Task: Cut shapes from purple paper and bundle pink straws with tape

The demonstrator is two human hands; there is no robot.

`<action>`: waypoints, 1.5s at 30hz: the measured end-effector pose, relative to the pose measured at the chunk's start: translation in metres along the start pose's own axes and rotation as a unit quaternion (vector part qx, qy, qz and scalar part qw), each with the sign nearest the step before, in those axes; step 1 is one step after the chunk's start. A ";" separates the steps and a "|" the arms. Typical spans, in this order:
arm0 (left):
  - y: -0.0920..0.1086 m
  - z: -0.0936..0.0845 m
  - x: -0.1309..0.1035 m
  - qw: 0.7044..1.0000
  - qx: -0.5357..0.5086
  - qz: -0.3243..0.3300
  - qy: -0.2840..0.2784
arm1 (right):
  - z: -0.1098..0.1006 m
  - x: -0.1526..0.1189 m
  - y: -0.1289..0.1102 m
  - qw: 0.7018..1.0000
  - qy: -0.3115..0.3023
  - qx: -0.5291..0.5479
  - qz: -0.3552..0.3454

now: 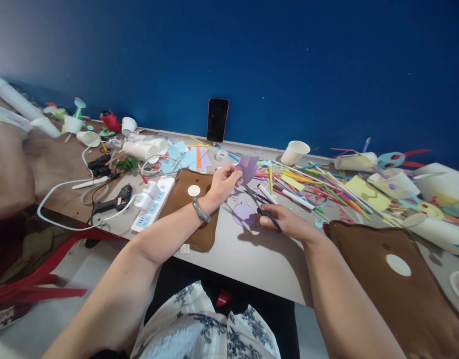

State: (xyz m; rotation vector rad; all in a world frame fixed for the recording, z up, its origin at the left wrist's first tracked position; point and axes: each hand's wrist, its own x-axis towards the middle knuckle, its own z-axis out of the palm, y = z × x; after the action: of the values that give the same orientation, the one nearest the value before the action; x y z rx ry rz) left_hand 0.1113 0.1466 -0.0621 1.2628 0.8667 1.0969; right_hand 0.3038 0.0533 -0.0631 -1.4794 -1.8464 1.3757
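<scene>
My left hand (225, 185) pinches a piece of purple paper (248, 167) above the table. My right hand (283, 219) is closed round the handles of black scissors (256, 198), whose blades point up and left at the paper's lower edge. Whether the blades touch the paper, I cannot tell. Below them a round lilac paper disc (244, 214) lies flat on the grey table (251, 259), partly in the shadow of my hands.
A power strip (154, 204) with plugs and a black glue gun (115, 198) lie left, cables around them. A phone (218, 119) leans on the blue wall. Coloured sticks (319, 184), a paper cup (295, 152) and a brown mat (386, 299) are right. Another person's arm (8, 169) shows far left.
</scene>
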 end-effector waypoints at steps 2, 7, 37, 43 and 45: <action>-0.003 -0.001 0.002 1.000 0.020 -0.002 0.015 | -0.002 -0.001 0.000 1.000 -0.027 -0.015 0.006; -0.009 -0.002 0.003 0.999 0.033 0.026 0.004 | -0.002 -0.001 0.002 0.999 0.009 -0.039 0.007; -0.001 0.002 -0.007 0.989 -0.017 -0.005 -0.148 | -0.001 0.001 0.002 0.997 0.079 -0.007 -0.015; -0.002 0.003 -0.008 0.980 -0.067 -0.037 -0.183 | 0.001 0.003 0.002 0.995 0.099 -0.008 -0.022; -0.001 0.004 -0.008 0.976 -0.079 -0.043 -0.197 | 0.001 0.003 0.001 0.995 0.100 -0.007 -0.022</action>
State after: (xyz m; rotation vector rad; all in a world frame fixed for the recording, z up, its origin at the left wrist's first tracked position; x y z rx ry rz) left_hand 0.1126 0.1375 -0.0636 1.2404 0.5181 0.7914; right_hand 0.3023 0.0556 -0.0655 -1.5136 -1.7553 1.1520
